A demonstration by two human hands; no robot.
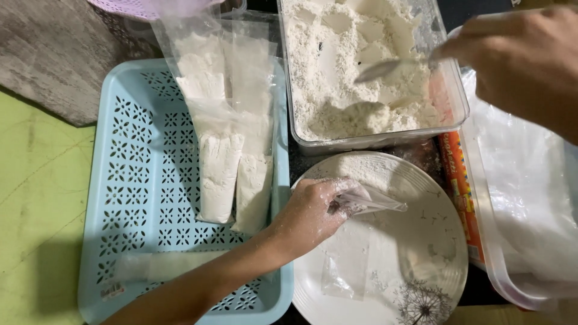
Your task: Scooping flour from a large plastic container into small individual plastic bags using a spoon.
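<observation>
The flour-dusted left hand (313, 213) pinches a small clear plastic bag (367, 201) open over a white dandelion-printed plate (421, 253); the right hand (524, 60) grips a metal spoon (385, 68) dipped in a clear rectangular tub of white flour (361, 78). Filled flour bags (229, 162) lie in a pale blue perforated tray (138, 180).

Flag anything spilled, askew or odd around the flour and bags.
Flour is spilled on the plate near its top rim, loose rather than bagged. The left hand, holding a small clear bag, is dusted with flour. The filled bags in the blue tray lie orderly. Nothing looks damaged.
</observation>
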